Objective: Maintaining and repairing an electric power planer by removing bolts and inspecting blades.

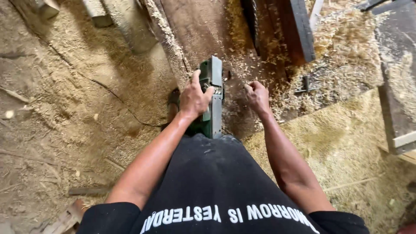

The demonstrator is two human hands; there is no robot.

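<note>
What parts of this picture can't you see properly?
Head view only:
- Planer: its near end is hidden behind the black shirt, and the left hand covers its handle.
- Right hand: fingers curl under, so whether it holds anything cannot be told.
- Plank: cut off by the top edge.
- Small dark tool in the shavings: too small to identify.

Green power planer (211,97) flat on dark plank (203,30) (shavings-strewn), lengthwise.

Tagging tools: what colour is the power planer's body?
Green, with a grey metal edge; power planer under the left hand, head view.
</note>
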